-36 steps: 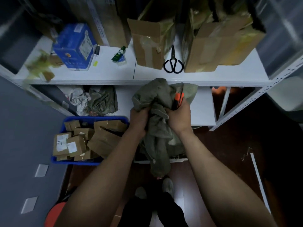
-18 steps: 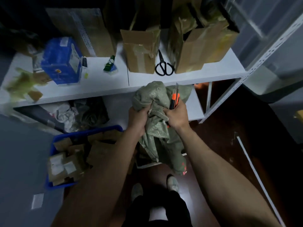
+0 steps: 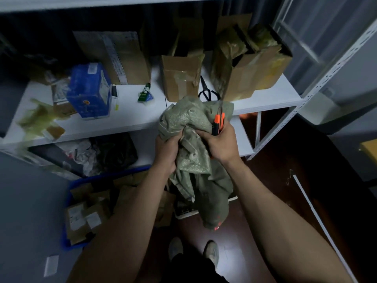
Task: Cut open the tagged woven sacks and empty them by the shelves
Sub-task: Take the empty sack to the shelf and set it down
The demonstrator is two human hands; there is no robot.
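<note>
A crumpled grey-green woven sack [image 3: 193, 158] hangs in front of the white shelves [image 3: 130, 121], bunched between both hands. My left hand [image 3: 166, 150] grips the sack's left folds. My right hand [image 3: 221, 145] grips the sack's right side and also holds an orange and black utility knife [image 3: 217, 123], blade end pointing up. The sack's lower end, with a red mark [image 3: 216, 226], dangles above the floor near my shoes.
Taped cardboard boxes [image 3: 180, 78], black scissors [image 3: 206, 92], a blue box [image 3: 89, 90] and a small green bottle [image 3: 144, 96] sit on the shelf. A blue crate [image 3: 67, 245] of small parcels stands at the lower left. Dark floor lies to the right.
The view has tilted up and closer to the shelves. Both hands have bunched the sack more tightly, and its lower end hangs a little higher.
</note>
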